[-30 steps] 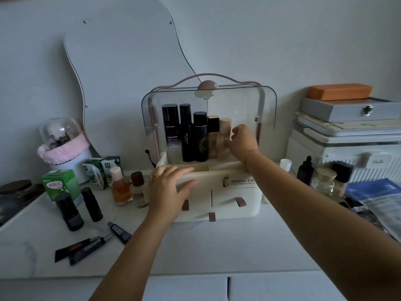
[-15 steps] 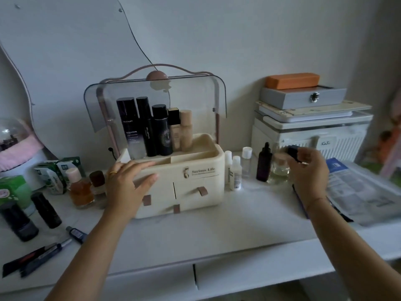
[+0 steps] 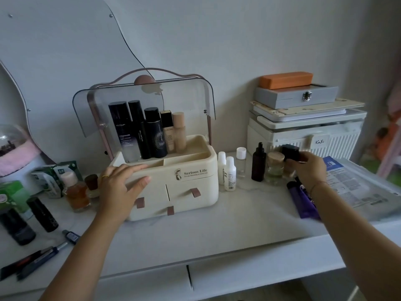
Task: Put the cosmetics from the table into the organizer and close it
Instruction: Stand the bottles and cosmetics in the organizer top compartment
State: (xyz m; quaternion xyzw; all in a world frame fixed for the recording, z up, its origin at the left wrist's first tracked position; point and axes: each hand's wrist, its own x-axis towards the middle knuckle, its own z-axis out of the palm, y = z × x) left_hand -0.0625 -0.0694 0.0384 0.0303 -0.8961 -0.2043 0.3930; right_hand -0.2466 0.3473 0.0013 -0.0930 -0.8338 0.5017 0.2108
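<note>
- Meanwhile, left hand (image 3: pixel 118 187), fingers spread, rests flat on the cream plastic organizer (image 3: pixel 191 183).
- Right hand (image 3: pixel 308 168) pinches a black-capped jar (image 3: pixel 290 152).

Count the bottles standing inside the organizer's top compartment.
5, in a row at the back of the organizer, left to right: black-capped frosted bottle, tall slim black bottle, black dotted bottle, black-capped beige bottle, beige bottle. None visibly hidden.

Organizer (image 3: pixel 191 185) – matt cream plastic w/ clear glossy lid (image 3: pixel 186 101); marble-look tabletop (image 3: pixel 249 213).
</note>
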